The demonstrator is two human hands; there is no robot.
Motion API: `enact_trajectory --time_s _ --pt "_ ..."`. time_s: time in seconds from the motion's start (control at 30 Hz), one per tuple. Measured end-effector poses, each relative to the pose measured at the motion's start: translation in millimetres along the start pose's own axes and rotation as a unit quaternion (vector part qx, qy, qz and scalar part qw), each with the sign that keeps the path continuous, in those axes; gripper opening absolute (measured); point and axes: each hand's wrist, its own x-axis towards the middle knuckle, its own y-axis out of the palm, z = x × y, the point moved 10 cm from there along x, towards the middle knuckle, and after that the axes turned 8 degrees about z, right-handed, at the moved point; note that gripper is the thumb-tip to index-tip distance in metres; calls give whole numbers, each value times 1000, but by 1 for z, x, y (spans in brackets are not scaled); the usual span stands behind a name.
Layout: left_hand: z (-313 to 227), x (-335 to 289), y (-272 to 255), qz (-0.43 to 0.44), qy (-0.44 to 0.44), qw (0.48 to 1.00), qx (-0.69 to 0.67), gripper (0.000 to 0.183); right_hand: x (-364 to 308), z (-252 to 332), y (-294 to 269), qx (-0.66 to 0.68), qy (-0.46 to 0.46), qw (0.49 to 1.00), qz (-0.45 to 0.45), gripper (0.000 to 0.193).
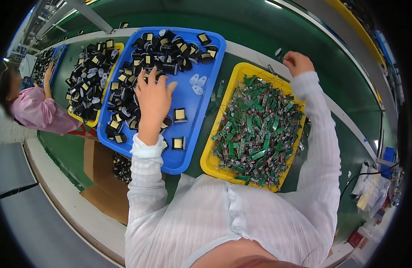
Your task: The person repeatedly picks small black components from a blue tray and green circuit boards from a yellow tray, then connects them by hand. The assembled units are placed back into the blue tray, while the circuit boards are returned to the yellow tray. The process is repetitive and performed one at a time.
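My left hand (153, 100) reaches over the blue tray (184, 120) with its fingers spread, holding nothing that I can see. Under and around its fingertips lie many black plastic parts (179, 49) with pale yellow square faces. A few light grey oval pieces (198, 89) lie on the tray's bare right side. Beyond the far right corner of a yellow tray (208, 156), my right hand (298, 63) is closed with curled fingers; whatever it grips is hidden. Just left of it, a small grey oval part (278, 52) rests on the green bench. Small green circuit boards (259, 129) with thin wires fill the yellow tray.
Another yellow tray (120, 48) of black and grey parts stands to the left. Farther left, a person in pink (41, 107) sits at the same bench. An open cardboard box (101, 178) with black parts is below the blue tray. Plastic bags (371, 190) lie at right.
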Motion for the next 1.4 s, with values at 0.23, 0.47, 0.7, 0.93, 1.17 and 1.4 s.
enact_trajectory --time_s 0.23,0.47,0.7,0.93,1.17,1.4 --pt "47 18 43 24 -58 997 49 33 43 -106 63 10 200 977 79 19" --pt "57 47 52 104 -105 987 69 46 0 -76 -7 113 108 986 -52 18" --pt "54 54 40 42 -61 994 82 16 -89 44 -41 244 -125 962 8 20" --pt "44 41 53 136 -57 988 50 20 -154 99 11 174 -187 965 52 16" --pt "38 31 24 71 -50 996 -33 29 -169 145 32 132 -242 961 30 20" --pt "13 6 -34 -74 0 990 -119 26 -161 181 37 120 -318 941 -1 16"
